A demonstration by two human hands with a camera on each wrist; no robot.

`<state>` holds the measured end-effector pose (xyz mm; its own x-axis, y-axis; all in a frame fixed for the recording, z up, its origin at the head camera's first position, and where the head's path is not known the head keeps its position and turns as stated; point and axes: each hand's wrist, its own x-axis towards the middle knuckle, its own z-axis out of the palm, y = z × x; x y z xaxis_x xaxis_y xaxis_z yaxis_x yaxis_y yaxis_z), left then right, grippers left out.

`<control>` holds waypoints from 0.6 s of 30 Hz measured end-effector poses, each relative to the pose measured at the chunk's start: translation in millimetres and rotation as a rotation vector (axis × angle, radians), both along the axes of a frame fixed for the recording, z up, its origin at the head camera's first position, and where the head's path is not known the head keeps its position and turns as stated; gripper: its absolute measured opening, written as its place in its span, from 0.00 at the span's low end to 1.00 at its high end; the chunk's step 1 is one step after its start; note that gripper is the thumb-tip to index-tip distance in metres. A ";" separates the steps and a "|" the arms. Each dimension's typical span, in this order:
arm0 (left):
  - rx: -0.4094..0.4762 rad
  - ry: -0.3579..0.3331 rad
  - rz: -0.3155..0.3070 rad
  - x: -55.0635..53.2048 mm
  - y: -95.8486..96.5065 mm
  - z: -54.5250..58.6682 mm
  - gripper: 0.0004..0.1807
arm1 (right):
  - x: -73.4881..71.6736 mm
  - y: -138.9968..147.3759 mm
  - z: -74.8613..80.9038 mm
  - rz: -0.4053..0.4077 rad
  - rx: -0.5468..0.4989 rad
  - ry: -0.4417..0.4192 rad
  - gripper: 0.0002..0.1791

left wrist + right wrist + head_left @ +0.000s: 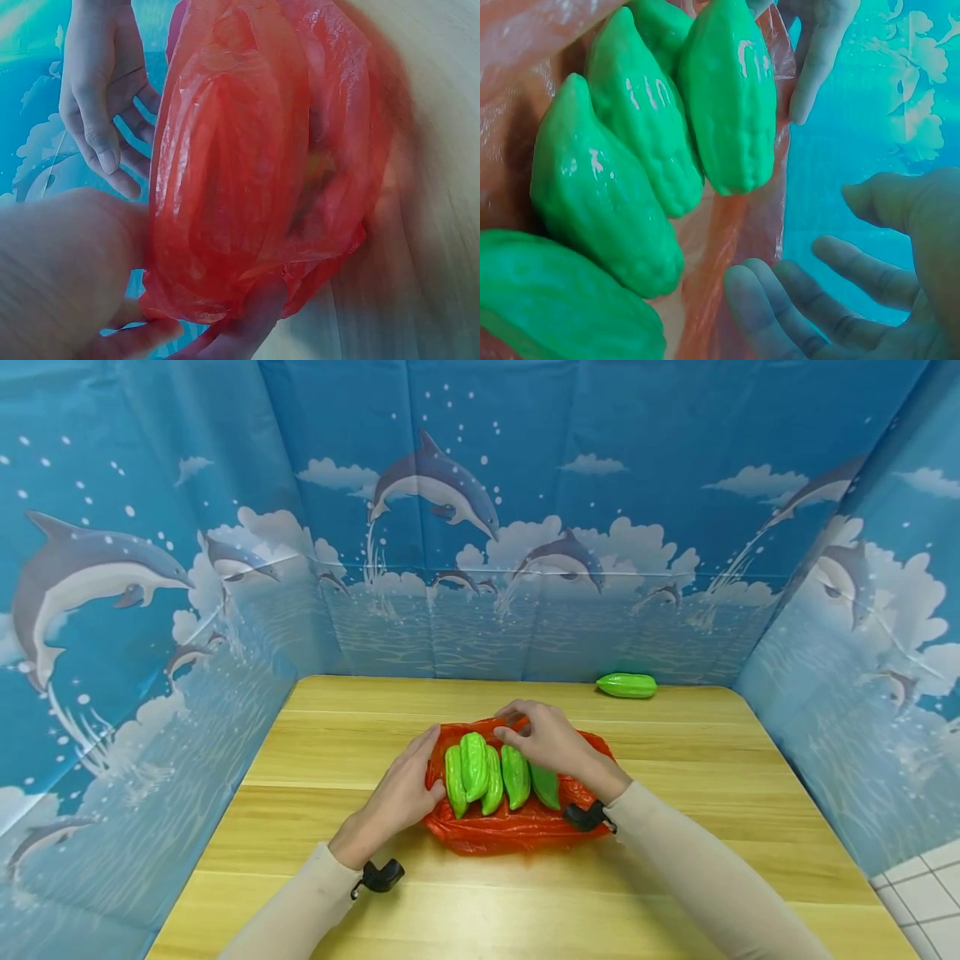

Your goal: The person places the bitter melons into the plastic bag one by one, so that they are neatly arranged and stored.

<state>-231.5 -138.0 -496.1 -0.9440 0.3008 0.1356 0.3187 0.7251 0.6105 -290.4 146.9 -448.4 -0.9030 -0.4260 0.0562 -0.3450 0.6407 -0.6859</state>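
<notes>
A red plastic bag [487, 837] lies on the wooden table with its top spread wide. Several glossy green ridged fruits [474, 767] with pointed ends sit side by side in it, one resting on top of others. At the bag's left edge, my left hand [401, 785] holds the plastic, thumb over the rim and fingers along the outside; the left wrist view shows the crumpled bag side [232, 165] close up. Over the far rim is my right hand [551, 739], fingers spread and slightly bent, holding nothing, beside the fruits [731, 97] in the right wrist view.
Another green ridged fruit [627, 685] lies alone at the table's back right edge. Blue dolphin-print sheets [480, 627] hang around the back and sides of the wooden table [315, 802]. Small black wrist devices [381, 877] sit on both wrists.
</notes>
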 end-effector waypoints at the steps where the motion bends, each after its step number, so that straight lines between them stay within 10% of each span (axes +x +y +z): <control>1: 0.001 0.001 0.001 -0.1 0.1 0.8 0.52 | -0.2 1.2 0.6 -0.002 -0.001 0.001 0.22; 18: 0.005 0.014 -0.008 -1.1 -0.8 7.9 0.53 | -9.2 29.8 12.4 -0.064 -0.003 0.003 0.23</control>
<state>-232.6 -138.8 -488.2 -0.9396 0.3076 0.1503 0.3330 0.7192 0.6098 -299.6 176.6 -436.0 -0.9283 -0.3667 0.0606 -0.3054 0.6595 -0.6868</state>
